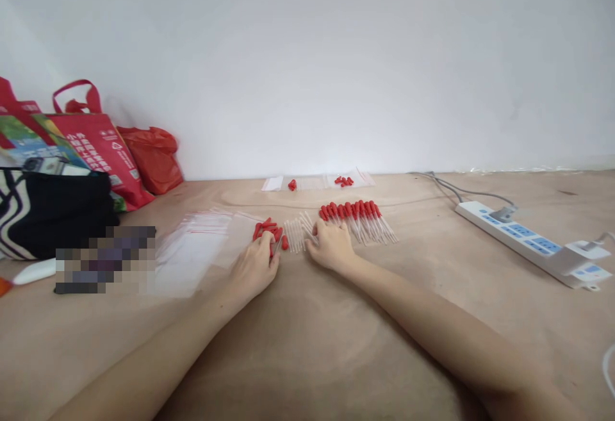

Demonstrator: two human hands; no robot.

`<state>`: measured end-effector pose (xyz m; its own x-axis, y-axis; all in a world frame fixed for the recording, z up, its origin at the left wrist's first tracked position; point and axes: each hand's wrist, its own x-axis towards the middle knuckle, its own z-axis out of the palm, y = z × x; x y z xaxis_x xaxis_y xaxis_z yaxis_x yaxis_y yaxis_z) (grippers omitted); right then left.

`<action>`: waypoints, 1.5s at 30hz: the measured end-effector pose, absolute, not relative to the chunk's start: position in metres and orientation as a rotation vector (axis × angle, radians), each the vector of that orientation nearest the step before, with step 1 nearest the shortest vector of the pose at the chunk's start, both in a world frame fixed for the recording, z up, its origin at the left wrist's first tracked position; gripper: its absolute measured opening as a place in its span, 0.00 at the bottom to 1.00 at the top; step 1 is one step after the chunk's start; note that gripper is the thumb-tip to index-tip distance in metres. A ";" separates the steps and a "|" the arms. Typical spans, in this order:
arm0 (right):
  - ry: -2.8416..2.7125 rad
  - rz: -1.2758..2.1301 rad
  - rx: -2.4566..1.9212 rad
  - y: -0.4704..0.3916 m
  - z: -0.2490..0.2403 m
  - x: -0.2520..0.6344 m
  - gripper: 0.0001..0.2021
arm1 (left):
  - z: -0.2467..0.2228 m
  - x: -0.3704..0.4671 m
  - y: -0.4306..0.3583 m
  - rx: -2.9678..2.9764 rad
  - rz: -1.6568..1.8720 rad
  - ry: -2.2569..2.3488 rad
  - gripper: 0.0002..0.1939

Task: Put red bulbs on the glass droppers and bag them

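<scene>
My left hand [254, 264] is closed, its fingertips pinching a thin clear dropper tube [277, 246]; a bit of red shows at those fingers. Just beyond it lies a loose heap of red rubber bulbs [266, 223]. My right hand [331, 245] has its fingers bent together at the right end of a row of bare dropper tubes [294, 235]. What those fingertips grip is partly hidden. Past my right hand, droppers with red bulbs on their tops [358, 211] lie side by side in a row, tips toward me.
Clear zip bags [192, 248] are spread at the left, near a pixelated dark object [108, 259]. More bags with red bulbs [343, 181] lie by the wall. Shopping bags [96, 152] and a black bag [62, 206] stand left. A power strip [523, 238] with cables lies right.
</scene>
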<state>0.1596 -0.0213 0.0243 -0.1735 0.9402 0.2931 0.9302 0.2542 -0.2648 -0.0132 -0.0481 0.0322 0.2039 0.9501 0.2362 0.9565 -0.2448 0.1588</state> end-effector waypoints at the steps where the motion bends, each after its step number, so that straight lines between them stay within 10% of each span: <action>1: -2.156 0.045 -1.697 -0.024 0.025 0.157 0.12 | 0.032 -0.013 -0.048 -2.414 -0.444 -1.903 0.05; 29: -2.209 -0.057 -1.510 -0.027 0.022 0.110 0.13 | 0.026 -0.018 -0.037 -2.259 -0.229 -1.856 0.06; 45: -2.349 0.111 -0.968 -0.054 0.012 0.266 0.09 | 0.042 -0.004 -0.056 -2.708 -0.201 -1.297 0.09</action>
<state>0.2663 -0.0541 0.0118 -0.5619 0.6665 0.4900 0.6171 0.7322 -0.2883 -0.0036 -0.0556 0.0423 0.6213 0.7634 0.1766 0.7811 -0.6214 -0.0615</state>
